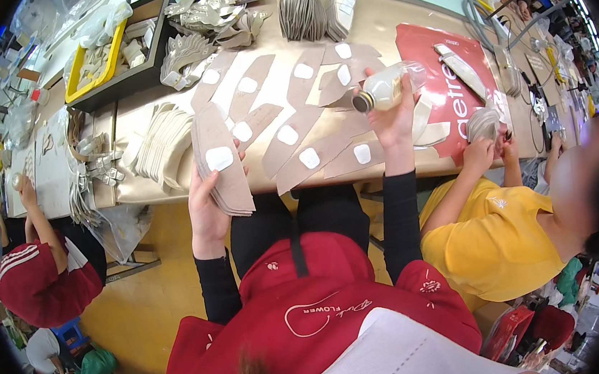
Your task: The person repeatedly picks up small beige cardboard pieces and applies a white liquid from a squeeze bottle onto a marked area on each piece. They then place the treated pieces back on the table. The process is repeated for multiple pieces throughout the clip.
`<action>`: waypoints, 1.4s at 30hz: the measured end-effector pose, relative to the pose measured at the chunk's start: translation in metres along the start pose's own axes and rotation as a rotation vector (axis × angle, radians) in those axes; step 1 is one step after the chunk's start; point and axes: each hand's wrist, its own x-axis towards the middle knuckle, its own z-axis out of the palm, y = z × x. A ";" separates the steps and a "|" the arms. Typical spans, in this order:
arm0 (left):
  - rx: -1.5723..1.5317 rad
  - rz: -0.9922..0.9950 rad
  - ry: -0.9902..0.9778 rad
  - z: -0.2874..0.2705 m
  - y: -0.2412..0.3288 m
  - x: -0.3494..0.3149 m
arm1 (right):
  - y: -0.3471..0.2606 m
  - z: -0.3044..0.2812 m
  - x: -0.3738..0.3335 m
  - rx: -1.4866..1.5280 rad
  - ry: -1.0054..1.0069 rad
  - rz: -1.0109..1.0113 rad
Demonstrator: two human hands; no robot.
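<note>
My left hand [205,199] is closed on a small stack of taupe cut pieces [216,126], thumb on top. A white rounded patch [220,158] sits on the uppermost piece. In my right hand [395,121] is a clear bottle [385,88], tilted over the table, its dark-rimmed end [363,101] pointing left; whatever is inside looks pale. Between my hands several similar taupe pieces [288,148] lie spread and partly overlapping on the tabletop, each with a white patch.
A pile of cream pieces [160,146] lies left of my stack. Farther back stand a black tray [116,75] with a yellow bin [97,66] and bundled strips [300,6]. A red printed sheet [438,51] lies right, beside a co-worker in yellow [491,233]. Another person in red [48,276] works left.
</note>
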 end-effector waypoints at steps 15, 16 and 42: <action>-0.429 -0.329 -0.086 0.019 -0.029 0.000 | -0.013 -0.008 -0.041 -0.294 0.189 -0.435; -0.539 -0.394 -0.117 0.024 -0.031 0.000 | -0.014 -0.002 -0.050 -0.357 0.148 -0.453; 0.129 -0.357 -0.151 0.050 -0.057 -0.019 | 0.046 0.038 -0.123 -0.572 -0.254 -0.580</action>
